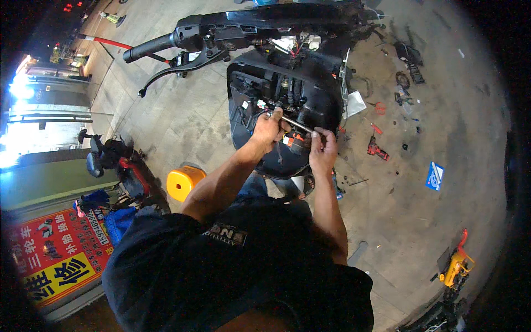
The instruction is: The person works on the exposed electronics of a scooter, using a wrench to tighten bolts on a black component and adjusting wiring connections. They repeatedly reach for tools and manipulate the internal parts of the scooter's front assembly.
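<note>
Both my hands are over the opened black front housing (326, 105) of a scooter. A slim shiny metal bar, which looks like a wrench handle (297, 124), slants between them. My left hand (267, 130) closes around its upper left end, beside exposed wiring and metal parts. The fingers of my right hand (323, 148) pinch its lower right end. Below the bar, an orange-and-black part (293, 140) sits inside the housing. What the bar's left end touches is hidden by my fingers. Above are the handlebar grip (150, 48) and black brake lever (180, 68).
A yellow stool (185, 183) stands on the paving at left, near a parked scooter (131, 174) and a red-and-yellow signboard (61, 254). On the floor at right lie a red power drill (378, 149), pliers (404, 99), a blue-and-white packet (435, 176) and a yellow machine (457, 269).
</note>
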A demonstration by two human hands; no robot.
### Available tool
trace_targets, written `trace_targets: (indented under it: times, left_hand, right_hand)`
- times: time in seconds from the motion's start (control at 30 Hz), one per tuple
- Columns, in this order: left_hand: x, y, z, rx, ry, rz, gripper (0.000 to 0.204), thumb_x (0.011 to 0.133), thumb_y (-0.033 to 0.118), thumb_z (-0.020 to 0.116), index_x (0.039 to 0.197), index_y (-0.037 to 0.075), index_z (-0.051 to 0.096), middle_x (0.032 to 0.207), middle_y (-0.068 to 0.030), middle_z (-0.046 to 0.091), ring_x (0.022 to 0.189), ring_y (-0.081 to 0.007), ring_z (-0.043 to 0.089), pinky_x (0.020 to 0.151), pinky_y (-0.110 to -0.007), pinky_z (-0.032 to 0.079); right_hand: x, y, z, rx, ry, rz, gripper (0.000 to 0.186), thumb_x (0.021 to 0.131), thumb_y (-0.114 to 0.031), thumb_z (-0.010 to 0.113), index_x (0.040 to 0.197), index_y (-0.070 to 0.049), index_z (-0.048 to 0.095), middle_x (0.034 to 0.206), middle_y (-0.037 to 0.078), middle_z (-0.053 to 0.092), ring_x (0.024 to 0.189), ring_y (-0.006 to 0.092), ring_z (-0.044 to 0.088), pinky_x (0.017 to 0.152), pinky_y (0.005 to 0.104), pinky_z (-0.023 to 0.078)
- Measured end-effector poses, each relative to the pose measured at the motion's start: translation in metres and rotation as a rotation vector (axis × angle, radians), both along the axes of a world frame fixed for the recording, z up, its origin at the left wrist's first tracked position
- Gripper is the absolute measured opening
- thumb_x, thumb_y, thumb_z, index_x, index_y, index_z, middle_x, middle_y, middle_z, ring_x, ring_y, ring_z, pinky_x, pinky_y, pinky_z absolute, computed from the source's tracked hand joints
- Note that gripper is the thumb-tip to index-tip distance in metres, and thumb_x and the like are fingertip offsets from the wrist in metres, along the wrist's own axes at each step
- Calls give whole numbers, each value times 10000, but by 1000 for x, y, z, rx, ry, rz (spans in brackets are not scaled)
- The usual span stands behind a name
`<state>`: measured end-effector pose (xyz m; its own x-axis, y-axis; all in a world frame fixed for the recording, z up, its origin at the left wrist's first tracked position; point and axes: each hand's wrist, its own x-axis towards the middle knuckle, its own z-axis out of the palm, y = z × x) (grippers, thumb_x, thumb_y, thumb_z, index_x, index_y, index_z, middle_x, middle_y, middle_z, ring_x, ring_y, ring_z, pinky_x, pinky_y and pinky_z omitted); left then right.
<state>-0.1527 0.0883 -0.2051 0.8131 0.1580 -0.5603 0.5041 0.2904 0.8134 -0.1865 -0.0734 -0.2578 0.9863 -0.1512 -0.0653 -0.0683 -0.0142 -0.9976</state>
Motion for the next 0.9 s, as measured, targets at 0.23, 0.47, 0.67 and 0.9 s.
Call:
trace_targets:
  times: [0.23,0.47,0.67,0.9]
  left_hand:
    - [-2,7,6,181,0,-160,537,960,397,420,602,26,570,484,-58,483,410,-152,405,410,-305,298]
    - [6,0,1,245,83,-88,374,946,351,468,745,43,536,569,-59,531,421,-144,431,389,-294,303]
    - [3,-10,-11,191,20,18,323,950,328,475,811,42,528,623,-71,554,474,-152,500,411,-268,370]
    - [10,-11,-3,171,129,62,331,942,363,486,869,45,540,657,-79,569,511,-169,524,460,-281,411]
  right_hand:
    - [-13,9,13,-65,20,-42,215,908,-135,593,1062,12,571,926,105,630,787,151,612,690,256,488]
    - [-10,9,23,-206,15,-70,187,900,-124,601,1028,12,584,901,120,643,808,142,616,671,259,487]
    - [-4,25,20,92,72,-264,196,915,-149,569,1038,3,559,940,114,637,880,168,605,789,302,479]
    - [27,37,27,1243,165,-523,246,900,-313,470,931,-73,515,689,38,560,763,225,586,778,379,487]
